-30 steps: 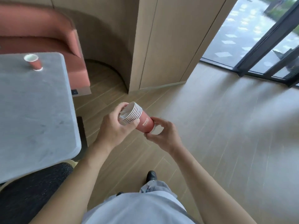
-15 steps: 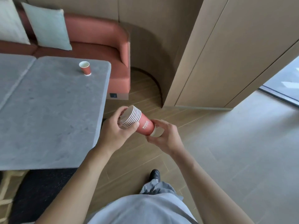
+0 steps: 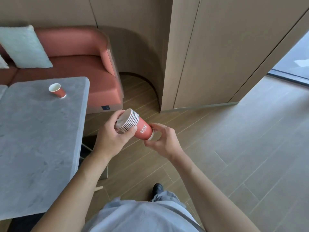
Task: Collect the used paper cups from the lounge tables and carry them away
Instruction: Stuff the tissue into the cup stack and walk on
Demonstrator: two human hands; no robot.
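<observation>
Red cup upright on grey table, forward-left, nearer left hand gripping stack rims; right hand pinching stack base.

The stack of paper cups lies tilted between the left hand at its rims and the right hand at its base; a single paper cup stands on the table to the left; the sofa sits behind the table, a cushion on it.
</observation>
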